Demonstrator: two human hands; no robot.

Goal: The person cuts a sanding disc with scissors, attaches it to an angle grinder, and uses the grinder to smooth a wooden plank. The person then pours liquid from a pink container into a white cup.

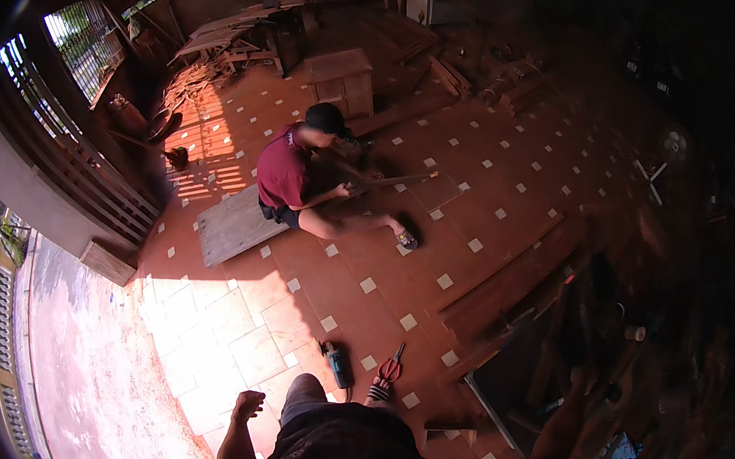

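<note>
My left hand [248, 404] hangs in the sunlight at the lower left, its fingers loosely bent and apart, with nothing visible in it. My right hand [583, 379] reaches into the shade at the right, over a dark, cluttered spot beside a light-edged panel [492, 411]. Its fingers are too dark to make out. On the tiles ahead of my feet lie a teal and black angle grinder [336, 365] and red-handled scissors [392, 366]. Neither hand touches these two tools.
A person in a maroon shirt [283, 170] sits on a wooden board [238, 228], handling a long strip [404, 180]. Long planks [506, 275] lie to the right. A wooden cabinet [340, 79] and a wood pile [245, 28] stand farther back. A fan [673, 147] is at the far right.
</note>
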